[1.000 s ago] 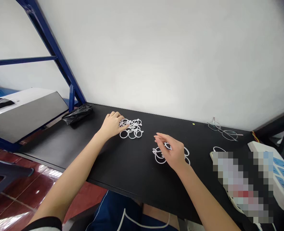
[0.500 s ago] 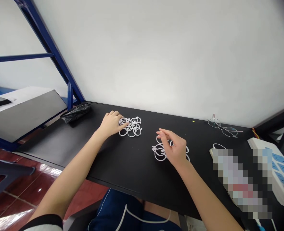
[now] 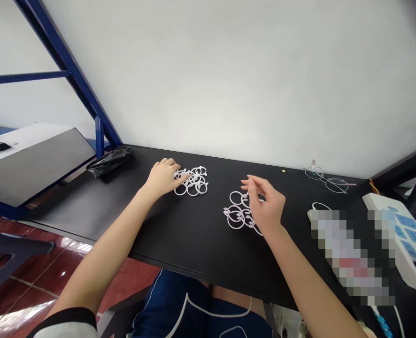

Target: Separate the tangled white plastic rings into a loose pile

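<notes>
— Where is there room to move?
— Bare black tabletop (image 3: 201, 230) separates the left ring cluster (image 3: 196, 176) from the right ring cluster (image 3: 239, 216), reaching the front edge.
— And the rings?
— Thin, white, knobbed, overlapping, partly covered by the left hand (image 3: 162, 179) and right hand (image 3: 268, 204).
— The grip?
— Left half curled, right bent loosely toward its thumb; some fingertips are hidden, so whether either holds a ring, I cannot tell.

Free passage over tabletop (image 3: 208, 230) between left rings (image 3: 196, 177) and right rings (image 3: 241, 215)
</notes>
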{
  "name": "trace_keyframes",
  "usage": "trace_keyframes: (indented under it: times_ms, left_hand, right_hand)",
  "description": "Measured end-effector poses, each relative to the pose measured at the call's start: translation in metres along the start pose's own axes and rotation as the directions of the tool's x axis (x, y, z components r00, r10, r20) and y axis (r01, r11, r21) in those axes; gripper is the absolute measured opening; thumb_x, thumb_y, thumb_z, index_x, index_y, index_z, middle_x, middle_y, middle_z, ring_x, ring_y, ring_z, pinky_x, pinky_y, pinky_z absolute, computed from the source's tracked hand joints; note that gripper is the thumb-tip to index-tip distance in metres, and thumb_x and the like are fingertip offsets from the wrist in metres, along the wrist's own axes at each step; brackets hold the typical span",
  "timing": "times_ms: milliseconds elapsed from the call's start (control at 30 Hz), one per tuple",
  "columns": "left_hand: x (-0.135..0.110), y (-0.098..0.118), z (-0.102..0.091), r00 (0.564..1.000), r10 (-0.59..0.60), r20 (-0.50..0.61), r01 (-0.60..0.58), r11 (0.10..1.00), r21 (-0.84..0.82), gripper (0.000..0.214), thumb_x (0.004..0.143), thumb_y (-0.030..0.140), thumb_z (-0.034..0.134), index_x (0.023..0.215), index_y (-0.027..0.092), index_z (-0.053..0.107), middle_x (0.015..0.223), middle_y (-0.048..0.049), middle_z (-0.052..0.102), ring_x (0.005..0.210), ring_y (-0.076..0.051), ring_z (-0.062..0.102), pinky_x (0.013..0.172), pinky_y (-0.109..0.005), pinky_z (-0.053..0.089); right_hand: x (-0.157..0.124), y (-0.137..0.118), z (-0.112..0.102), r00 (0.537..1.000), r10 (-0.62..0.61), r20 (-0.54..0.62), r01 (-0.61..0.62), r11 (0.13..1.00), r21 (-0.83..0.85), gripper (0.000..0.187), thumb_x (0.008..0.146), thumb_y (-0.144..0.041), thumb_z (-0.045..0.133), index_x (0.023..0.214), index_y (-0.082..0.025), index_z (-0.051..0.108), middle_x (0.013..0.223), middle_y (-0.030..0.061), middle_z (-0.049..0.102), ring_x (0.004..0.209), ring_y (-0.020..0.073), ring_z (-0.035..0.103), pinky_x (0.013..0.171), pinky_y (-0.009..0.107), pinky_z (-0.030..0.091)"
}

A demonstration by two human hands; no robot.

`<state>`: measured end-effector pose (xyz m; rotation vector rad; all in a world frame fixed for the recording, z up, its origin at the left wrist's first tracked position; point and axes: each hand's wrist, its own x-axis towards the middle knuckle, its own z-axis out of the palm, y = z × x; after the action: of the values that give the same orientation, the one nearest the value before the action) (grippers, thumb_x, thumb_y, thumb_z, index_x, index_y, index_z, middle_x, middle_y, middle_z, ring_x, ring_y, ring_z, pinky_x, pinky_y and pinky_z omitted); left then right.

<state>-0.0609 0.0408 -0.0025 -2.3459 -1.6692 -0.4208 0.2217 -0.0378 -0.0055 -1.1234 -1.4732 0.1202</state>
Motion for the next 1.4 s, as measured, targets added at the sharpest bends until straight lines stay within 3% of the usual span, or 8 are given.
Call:
trace_keyframes:
  times_ms: [233, 333, 400, 467, 567, 667, 1200, 1400]
  left_hand:
    - [-0.002, 0.015, -0.003, 0.968, 0.113, -0.222, -0.142, 0.983, -0.118, 0.035, 0.090, 0.048, 0.055, 0.088, 0.016, 0.070, 0.090, -0.0088, 0.068, 0.083, -0.024, 0.060, 0.073, -0.038, 0.043]
    - [-0.004, 0.028, -0.002, 0.910, 0.122, -0.396, -0.233, 0.941, -0.245, 0.028, 0.092, 0.038, 0.053, 0.078, 0.018, 0.066, 0.081, -0.0058, 0.068, 0.075, -0.018, 0.060, 0.070, -0.034, 0.042]
    - [-0.006, 0.036, -0.001, 0.876, 0.155, -0.457, -0.313, 0.903, -0.294, 0.027, 0.092, 0.033, 0.054, 0.072, 0.018, 0.063, 0.075, -0.0039, 0.067, 0.070, -0.016, 0.060, 0.069, -0.033, 0.043]
    - [-0.007, 0.042, 0.001, 0.848, 0.204, -0.488, -0.385, 0.871, -0.305, 0.026, 0.092, 0.030, 0.054, 0.069, 0.019, 0.061, 0.072, -0.0025, 0.066, 0.068, -0.014, 0.059, 0.070, -0.032, 0.044]
    - [-0.009, 0.046, 0.002, 0.809, 0.250, -0.533, -0.456, 0.838, -0.300, 0.026, 0.091, 0.027, 0.055, 0.067, 0.019, 0.058, 0.069, -0.0013, 0.066, 0.066, -0.014, 0.059, 0.071, -0.032, 0.045]
    - [-0.009, 0.046, 0.002, 0.793, 0.260, -0.551, -0.481, 0.822, -0.304, 0.026, 0.091, 0.026, 0.055, 0.066, 0.019, 0.055, 0.067, -0.0006, 0.065, 0.066, -0.014, 0.058, 0.072, -0.032, 0.045]
    - [-0.010, 0.049, 0.001, 0.780, 0.297, -0.551, -0.517, 0.801, -0.301, 0.028, 0.092, 0.023, 0.053, 0.064, 0.019, 0.050, 0.065, -0.0002, 0.063, 0.063, -0.013, 0.054, 0.071, -0.032, 0.044]
    - [-0.010, 0.049, 0.001, 0.793, 0.290, -0.535, -0.500, 0.812, -0.301, 0.028, 0.092, 0.024, 0.053, 0.064, 0.019, 0.051, 0.065, -0.0004, 0.063, 0.064, -0.013, 0.056, 0.072, -0.032, 0.045]
  right_hand:
    - [0.001, 0.003, -0.001, 0.997, 0.035, -0.070, -0.032, 0.998, 0.046, 0.021, 0.091, -0.028, 0.058, 0.107, -0.019, 0.066, 0.091, 0.0072, 0.075, 0.073, 0.0183, 0.073, 0.068, 0.032, 0.058]
    - [0.005, 0.003, -0.005, 0.988, 0.149, 0.048, -0.150, 0.988, 0.029, 0.020, 0.087, -0.034, 0.061, 0.096, -0.018, 0.068, 0.075, 0.0031, 0.071, 0.053, 0.0129, 0.062, 0.054, 0.027, 0.050]
    - [0.008, 0.002, -0.009, 0.916, 0.233, 0.326, -0.239, 0.971, -0.021, 0.021, 0.082, -0.039, 0.068, 0.081, -0.018, 0.068, 0.058, -0.0021, 0.060, 0.044, 0.0093, 0.049, 0.047, 0.025, 0.041]
    - [0.011, 0.000, -0.012, 0.797, 0.258, 0.546, -0.236, 0.965, -0.112, 0.026, 0.076, -0.042, 0.073, 0.069, -0.018, 0.067, 0.046, -0.0068, 0.045, 0.042, 0.0079, 0.040, 0.047, 0.025, 0.037]
    - [0.012, -0.003, -0.015, 0.676, 0.269, 0.687, -0.175, 0.963, -0.205, 0.030, 0.072, -0.044, 0.076, 0.063, -0.018, 0.064, 0.041, -0.0091, 0.036, 0.043, 0.0079, 0.036, 0.050, 0.025, 0.035]
    - [0.011, -0.005, -0.015, 0.632, 0.253, 0.733, -0.122, 0.966, -0.228, 0.030, 0.072, -0.046, 0.076, 0.065, -0.019, 0.066, 0.041, -0.0085, 0.039, 0.042, 0.0089, 0.039, 0.050, 0.026, 0.033]
    - [0.001, 0.000, -0.004, 0.603, 0.213, 0.769, -0.026, 0.968, -0.248, 0.016, 0.082, -0.032, 0.064, 0.072, -0.021, 0.069, 0.046, -0.0074, 0.041, 0.043, 0.0093, 0.040, 0.049, 0.026, 0.032]
    - [0.001, 0.001, -0.005, 0.625, 0.194, 0.756, -0.050, 0.977, -0.209, 0.018, 0.083, -0.035, 0.063, 0.074, -0.020, 0.070, 0.048, -0.0064, 0.045, 0.043, 0.0089, 0.041, 0.049, 0.025, 0.032]
